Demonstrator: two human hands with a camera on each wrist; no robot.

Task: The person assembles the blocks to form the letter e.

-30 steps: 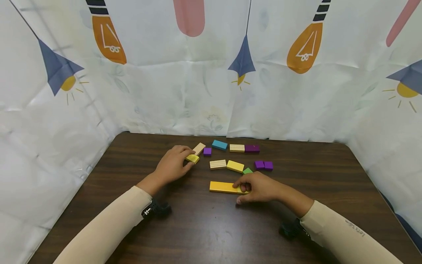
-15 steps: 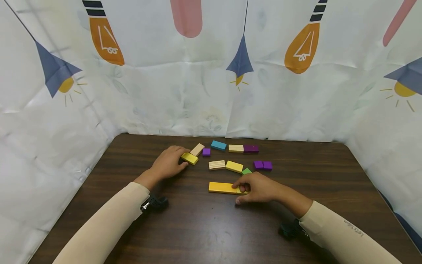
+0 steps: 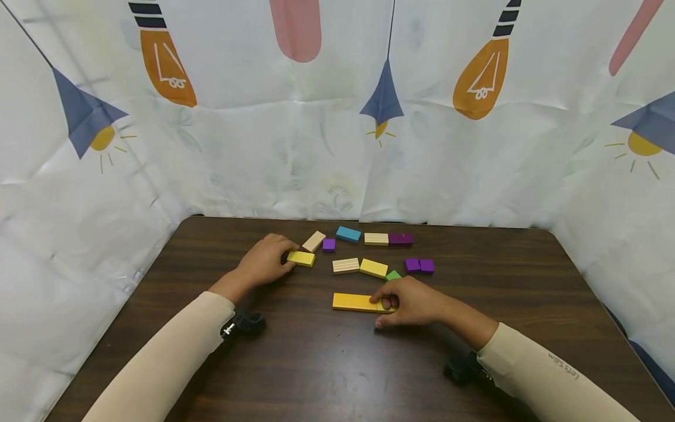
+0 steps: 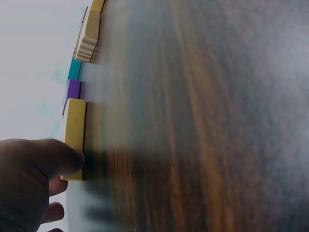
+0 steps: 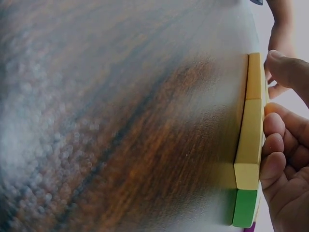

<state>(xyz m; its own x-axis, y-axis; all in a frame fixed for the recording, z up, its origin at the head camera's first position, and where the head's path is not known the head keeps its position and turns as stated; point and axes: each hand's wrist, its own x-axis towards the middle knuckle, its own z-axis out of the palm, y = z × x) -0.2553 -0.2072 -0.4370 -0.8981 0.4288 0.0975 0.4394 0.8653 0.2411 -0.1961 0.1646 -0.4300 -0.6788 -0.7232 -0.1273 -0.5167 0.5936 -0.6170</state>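
Near the far left of the table, my left hand (image 3: 262,261) pinches the left end of a yellow block (image 3: 301,258) between thumb and fingers. The left wrist view shows the thumb (image 4: 67,159) against that block's long side. Closer to me, my right hand (image 3: 416,302) rests over an orange-yellow block (image 3: 352,302) and a lighter yellow block (image 5: 248,140), which lie end to end. Its fingers (image 5: 273,124) are loosely curled and touch the tops of these blocks, while the thumb (image 5: 285,67) stands apart. The hand covers part of the lighter block in the head view.
Behind lie plain wooden blocks (image 3: 345,266), another yellow block (image 3: 374,268), a green block (image 3: 392,275), purple blocks (image 3: 419,266), a blue block (image 3: 348,234) and a dark purple block (image 3: 401,240). A printed white curtain (image 3: 295,158) hangs along the table's (image 3: 316,375) far edge.
My left hand has drawn the yellow block a little left, apart from the plain wooden block, and turned it from slanted to nearly level. The right hand has stayed in place.
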